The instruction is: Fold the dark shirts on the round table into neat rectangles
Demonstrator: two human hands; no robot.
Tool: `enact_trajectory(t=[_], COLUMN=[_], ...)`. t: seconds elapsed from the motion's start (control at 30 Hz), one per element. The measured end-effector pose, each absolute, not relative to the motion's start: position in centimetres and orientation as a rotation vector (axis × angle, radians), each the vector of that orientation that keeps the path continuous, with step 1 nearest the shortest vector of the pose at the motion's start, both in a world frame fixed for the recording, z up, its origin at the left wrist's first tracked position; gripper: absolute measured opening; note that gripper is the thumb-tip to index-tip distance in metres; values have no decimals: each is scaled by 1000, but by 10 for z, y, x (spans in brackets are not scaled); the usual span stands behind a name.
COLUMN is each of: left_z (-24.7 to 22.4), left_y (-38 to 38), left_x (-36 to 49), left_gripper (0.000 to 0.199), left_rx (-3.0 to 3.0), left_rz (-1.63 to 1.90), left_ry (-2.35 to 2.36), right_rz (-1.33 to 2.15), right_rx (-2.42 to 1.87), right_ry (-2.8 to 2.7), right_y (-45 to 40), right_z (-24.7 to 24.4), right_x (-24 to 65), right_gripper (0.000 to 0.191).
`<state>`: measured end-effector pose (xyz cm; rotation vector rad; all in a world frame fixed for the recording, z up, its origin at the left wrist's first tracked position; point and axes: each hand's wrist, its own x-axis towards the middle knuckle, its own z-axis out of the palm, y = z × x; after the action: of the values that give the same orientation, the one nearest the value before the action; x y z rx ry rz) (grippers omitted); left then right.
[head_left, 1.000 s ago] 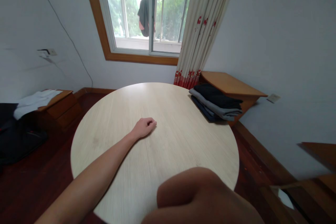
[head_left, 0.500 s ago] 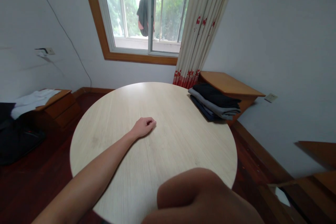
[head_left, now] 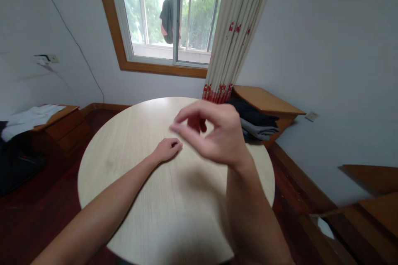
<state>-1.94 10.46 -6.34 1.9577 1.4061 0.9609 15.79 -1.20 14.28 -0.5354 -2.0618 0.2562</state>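
My left hand rests on the round pale wood table, its fingers curled into a loose fist with nothing visible in them. Above the table's middle, my right hand is raised, with the tips of thumb and index finger together and the other fingers curled behind. No object shows in that pinch. A stack of folded clothes, black on top and grey beneath, lies at the table's far right edge. My right hand is in front of its left part and hides it.
A wooden cabinet stands behind the clothes, beside a cream curtain with red flowers. Window ahead. At the left is a low wooden drawer unit with white cloth on it and a black bag beside it.
My right hand has risen from the near edge, moving forward over the table, and its pinched fingers now show. My left hand stays in place while the view shifts slightly.
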Motion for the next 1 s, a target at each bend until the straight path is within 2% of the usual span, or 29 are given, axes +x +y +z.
enact_trajectory(t=[0.07,0.17,0.33,0.43,0.57,0.83,1.0], left_z=[-61,-58,-55,-55,-56,-55,-56], left_y=[104,102,101,101,101,101,102], left_x=[-20,-20,-20,-20,-20,-20,-20], left_gripper=[30,36,38,38,37,38,38], left_rx=[2028,2105,2131,2124,2116,2138,2145], left_rz=[909,854,819,815,842,820,830], left_ry=[1366,1335,1328,1345,1338,1344,1329], right_rz=[64,-229,-455,-438,-439,-462,-430], right_rx=[-824,-1364,-1869,-1969,-2020,-1998,-1841], right_ry=[-1806,-1407,-1145,-1112,-1134,-1338,-1414], right_y=[41,107,146,145,145,144,146], right_z=[136,98,27,1,-15,-11,-2], right_x=[181,239,318,335,342,341,332], right_gripper=[16,16,36,47,47,49,46])
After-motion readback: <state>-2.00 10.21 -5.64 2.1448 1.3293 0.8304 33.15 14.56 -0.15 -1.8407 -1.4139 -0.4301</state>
